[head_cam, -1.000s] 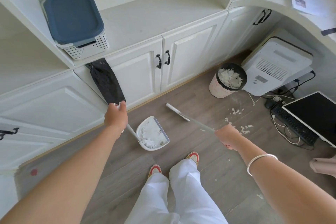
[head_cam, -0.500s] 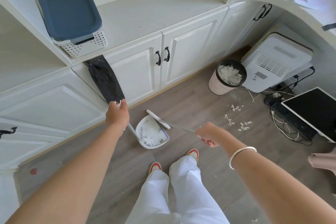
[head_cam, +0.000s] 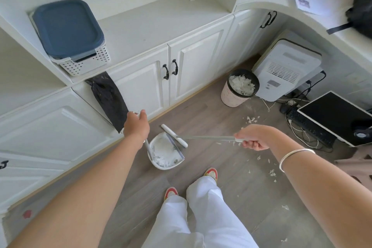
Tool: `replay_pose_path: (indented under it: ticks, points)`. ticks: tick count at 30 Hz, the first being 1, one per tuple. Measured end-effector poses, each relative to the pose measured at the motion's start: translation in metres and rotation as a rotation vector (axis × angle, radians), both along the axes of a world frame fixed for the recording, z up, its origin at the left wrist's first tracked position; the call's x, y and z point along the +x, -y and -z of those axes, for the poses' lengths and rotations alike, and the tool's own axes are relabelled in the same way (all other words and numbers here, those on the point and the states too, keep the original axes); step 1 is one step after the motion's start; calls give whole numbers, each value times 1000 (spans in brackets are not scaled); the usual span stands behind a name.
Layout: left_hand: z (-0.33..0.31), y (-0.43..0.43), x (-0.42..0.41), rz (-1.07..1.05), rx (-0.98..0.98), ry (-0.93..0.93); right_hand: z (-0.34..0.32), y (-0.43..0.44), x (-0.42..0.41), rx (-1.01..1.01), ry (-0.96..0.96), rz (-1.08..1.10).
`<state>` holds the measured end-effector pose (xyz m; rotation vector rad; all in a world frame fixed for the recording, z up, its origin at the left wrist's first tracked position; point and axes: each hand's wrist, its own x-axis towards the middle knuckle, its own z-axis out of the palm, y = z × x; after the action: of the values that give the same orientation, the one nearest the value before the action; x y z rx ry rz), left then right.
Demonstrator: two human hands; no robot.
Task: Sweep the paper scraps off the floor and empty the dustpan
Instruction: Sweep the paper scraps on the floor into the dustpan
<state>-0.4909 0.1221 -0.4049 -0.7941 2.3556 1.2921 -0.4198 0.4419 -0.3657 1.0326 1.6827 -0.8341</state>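
Here the white flat-headed broom (head_cam: 174, 136), which a second ago reached out toward the scattered scraps at right of centre, has been drawn back so that its head lies across the mouth of the white long-handled dustpan (head_cam: 165, 154) at mid-frame; by this reading one stroke has just ended at the pan. Containers, largest first: the white perforated plastic basket with dark blue lid (head_cam: 68, 32), upper left, contents hidden; the pale round waste bin with black liner (head_cam: 238, 89), right of centre, heaped with white paper; the dustpan, holding a pile of scraps. White paper scraps (head_cam: 252, 120) remain on the grey wood floor (head_cam: 124, 197), so sweeping is unfinished. Left hand (head_cam: 135, 126): fingers curled round the dustpan handle. Right hand (head_cam: 253, 137): fingers wrapped round the broom handle
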Motion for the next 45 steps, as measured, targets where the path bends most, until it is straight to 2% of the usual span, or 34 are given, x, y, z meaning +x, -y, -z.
replay_pose_path:
  ticks: [5, 11, 15, 18, 25, 32, 40, 45]
  points:
    - [-7, -31, -8, 78, 17, -19, -5, -11, 23, 153, -66, 52]
    - [-19, -85, -22, 172, 65, -51, 10, -61, 60, 332, -236, 251]
    - [-26, -127, -34, 221, 81, -78, 18, -97, 80, 480, -281, 186]
    - [-28, -172, -43, 246, 78, -93, 21, -136, 91, 561, -245, 194]
    - [-21, -285, -61, 216, 101, -70, 34, -258, 86, 578, -242, 240]
    - [-9, -393, -71, 203, -23, -73, 52, -381, 52, 558, -274, 141]
    - [5, -449, -78, 160, -155, -66, 76, -446, -1, 477, -290, 84]
    - [6, -460, -86, 114, -150, -33, 91, -461, -21, 449, -304, 72]
